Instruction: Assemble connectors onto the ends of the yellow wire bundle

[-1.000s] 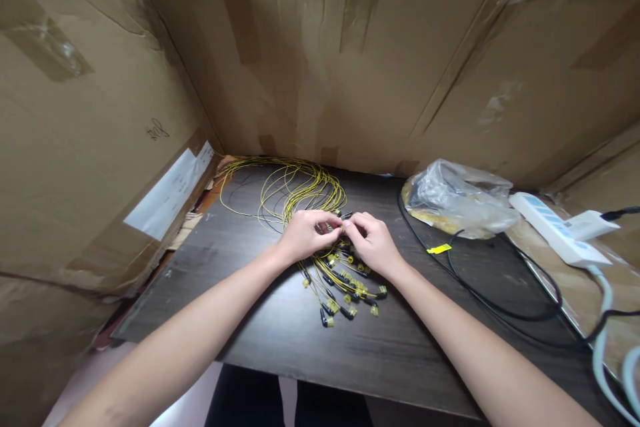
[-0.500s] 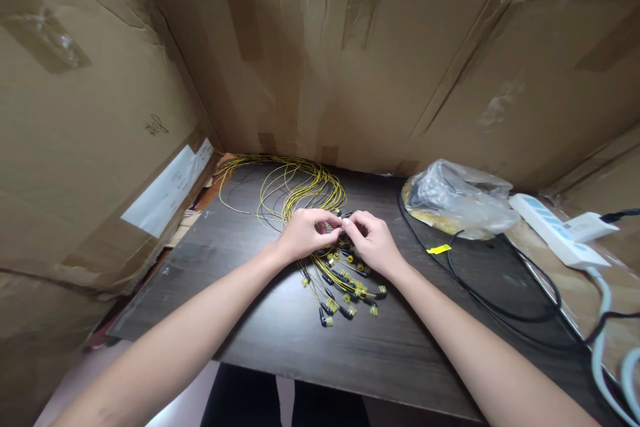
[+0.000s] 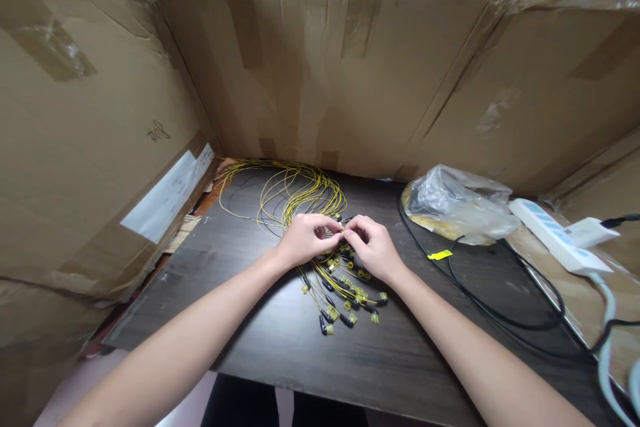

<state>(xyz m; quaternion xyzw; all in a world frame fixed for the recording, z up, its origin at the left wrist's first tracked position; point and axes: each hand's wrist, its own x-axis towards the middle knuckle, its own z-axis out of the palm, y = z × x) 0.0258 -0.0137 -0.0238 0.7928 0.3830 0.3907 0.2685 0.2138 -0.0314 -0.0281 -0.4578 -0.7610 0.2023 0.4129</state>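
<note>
My left hand (image 3: 309,238) and my right hand (image 3: 370,243) meet over a bundle of thin yellow wires (image 3: 313,195). Thumb and fingertips of each are pinched together, almost touching the other's. Between them is a small piece, mostly covered by the fingers, too small to make out. Below the hands the wires fan out over the dark table, ending in black sleeves with clear yellow plastic connectors (image 3: 332,313). The wires' far part loops back toward the cardboard wall. Some connectors lie partly behind my right hand.
Cardboard walls (image 3: 320,73) enclose the dark table (image 3: 260,340) at the back and sides. A clear plastic bag (image 3: 463,203) lies at the back right. Beside it are a white power strip (image 3: 555,233) and a black cable (image 3: 480,303) with a yellow tag (image 3: 440,255).
Both hands keep pinching at the same place over the wires, with only slight finger movement. The whole view has shifted slightly downward in the picture.
</note>
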